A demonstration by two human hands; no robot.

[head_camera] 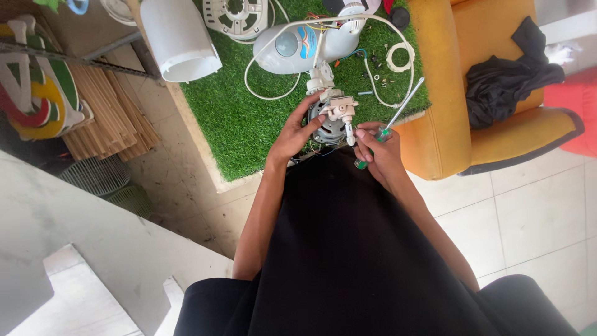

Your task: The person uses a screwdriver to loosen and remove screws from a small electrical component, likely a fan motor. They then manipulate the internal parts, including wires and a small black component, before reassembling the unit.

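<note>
My left hand (293,134) grips the side of a small electric fan motor (329,118), a grey metal body with a white plastic gear part on top, held at the near edge of a green artificial-grass mat (230,118). My right hand (379,149) holds a green-handled screwdriver (398,111), its metal shaft pointing up and to the right, and its fingertips touch the motor. A white cable (298,28) runs from the motor area to a white fan housing with a blue patch (292,46) farther back on the mat.
A white cylinder (180,37) and a white fan guard part (236,15) lie at the mat's far side, with small screws and a white ring (398,57) nearby. An orange armchair (497,118) with a black cloth (504,81) stands on the right. Wooden slats (106,118) lie on the left.
</note>
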